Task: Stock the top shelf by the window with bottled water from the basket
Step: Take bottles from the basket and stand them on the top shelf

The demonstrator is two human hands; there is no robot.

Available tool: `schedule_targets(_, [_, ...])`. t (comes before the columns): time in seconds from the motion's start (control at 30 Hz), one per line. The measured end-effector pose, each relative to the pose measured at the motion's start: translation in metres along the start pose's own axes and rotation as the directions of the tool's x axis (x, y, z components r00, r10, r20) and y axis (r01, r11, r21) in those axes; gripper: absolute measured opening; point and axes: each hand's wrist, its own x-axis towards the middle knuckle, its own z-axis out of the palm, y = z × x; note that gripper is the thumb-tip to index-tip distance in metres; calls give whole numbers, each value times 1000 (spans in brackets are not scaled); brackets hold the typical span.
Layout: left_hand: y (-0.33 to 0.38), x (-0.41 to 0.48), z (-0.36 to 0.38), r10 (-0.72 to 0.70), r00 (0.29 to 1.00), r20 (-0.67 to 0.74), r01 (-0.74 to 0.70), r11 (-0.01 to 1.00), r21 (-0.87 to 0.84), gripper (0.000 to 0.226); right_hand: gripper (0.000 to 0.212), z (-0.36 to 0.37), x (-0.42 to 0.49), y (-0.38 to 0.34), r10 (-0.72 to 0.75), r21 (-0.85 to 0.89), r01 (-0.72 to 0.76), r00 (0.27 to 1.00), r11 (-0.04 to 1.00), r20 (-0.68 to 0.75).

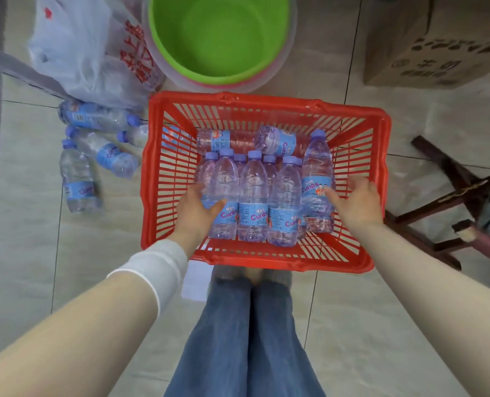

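I am looking straight down at the red plastic basket (266, 253) on the tiled floor (352, 325), just beyond my feet. Inside it stand several water bottles (254, 196) with pale purple caps and blue "Cunbs" labels, packed in a close row toward the near side, and two more bottles (275, 140) lie on their sides against the far wall. My left hand (193, 212) is down in the basket at the left end of the row, its fingers (218, 204) curled around the leftmost bottle (223, 193), thumb across the label, so I take them as clamped on it. My right hand (355, 200) is at the right end, palm down, fingers (331, 193) spread apart and touching the label of the tall rightmost bottle (317, 181), not wrapped around it. A white cuff (152, 270) is pushed up my left forearm. On the floor to the left of the basket lie loose bottles (94, 156) of the same kind, beside a crumpled clear plastic bag (74, 53) with red print. Just beyond the far rim sits a green plastic basin (218, 35). A cardboard box (438, 47) stands at far right, and dark wooden chair legs (444, 196) sit to the right of the basket. The shelf by the window is not in view.
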Motion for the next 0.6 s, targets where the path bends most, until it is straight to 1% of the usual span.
schedule_targets(0.1, [-8,24,23,-97,994,42,100,990,-101,69,75,20,32,4,81,-17,-80,993,997,81])
schedule_targets(0.17, [-16,39,34,-118,992,49,123,987,-104,80,78,32,52,4,138,-42,-134,981,990,135])
schedule_targets(0.23, [-28,51,40,-130,990,62,135,988,-81,92,80,43,69,3,188,-30,-186,964,982,188])
schedule_targets(0.27, [-32,54,41,-128,989,70,132,989,-61,95,82,49,75,2,212,-8,-216,954,976,209])
schedule_targets(0.33, [-39,58,42,-124,989,83,129,990,-64,94,88,58,85,2,270,41,-287,934,957,232])
schedule_targets(0.4, [-38,60,40,-125,987,105,134,987,-83,89,94,61,88,1,318,67,-343,916,937,243])
schedule_targets(0.43, [-35,60,39,-122,985,126,135,986,-101,82,94,61,90,1,331,69,-358,910,931,249])
schedule_targets(0.53, [-27,56,35,-131,974,184,160,976,-151,49,83,58,89,2,340,116,-384,897,916,283])
schedule_targets(0.6, [-24,51,31,-159,960,229,208,956,-206,27,77,55,86,3,350,176,-416,883,892,313])
